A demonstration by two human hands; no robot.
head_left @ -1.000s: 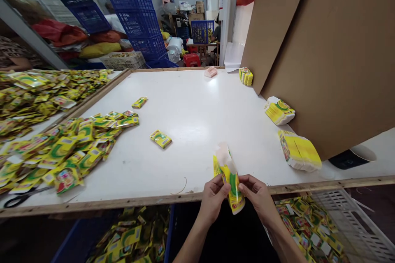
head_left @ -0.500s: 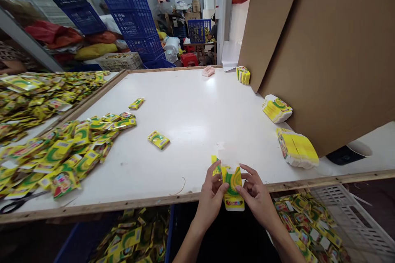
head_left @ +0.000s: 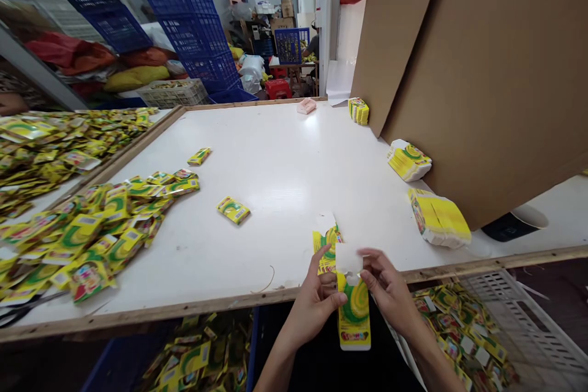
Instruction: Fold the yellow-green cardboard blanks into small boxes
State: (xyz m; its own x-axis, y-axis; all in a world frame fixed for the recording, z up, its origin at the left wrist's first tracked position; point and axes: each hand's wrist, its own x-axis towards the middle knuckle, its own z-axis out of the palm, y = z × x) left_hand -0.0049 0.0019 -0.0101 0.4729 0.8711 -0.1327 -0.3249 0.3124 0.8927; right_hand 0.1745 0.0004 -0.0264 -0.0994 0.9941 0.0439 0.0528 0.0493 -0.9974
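A small yellow-and-green printed carton [head_left: 354,312] hangs over the table's front edge, its white top flap raised. My left hand [head_left: 315,303] grips its left edge, thumb in front and fingers partly hidden behind. My right hand [head_left: 388,288] has its thumb at the upper right edge, by the notch below the flap, with slightly blurred fingers curled beside it. Just behind my left hand, several more yellow cartons [head_left: 327,245] lie in an overlapping bunch on the white table [head_left: 275,165].
Filled packets [head_left: 119,208] are heaped at the left, with one packet [head_left: 234,210] lying apart. Carton stacks [head_left: 440,218] line the right side beside cardboard sheets [head_left: 487,73] and a dark cup [head_left: 514,224]. Below the front edge sit a packet-filled blue crate [head_left: 250,343] and white crate [head_left: 528,312].
The carton has come lower, and its white top flap now stands up. My right hand has shifted slightly to the right along its edge. The view has moved slightly.
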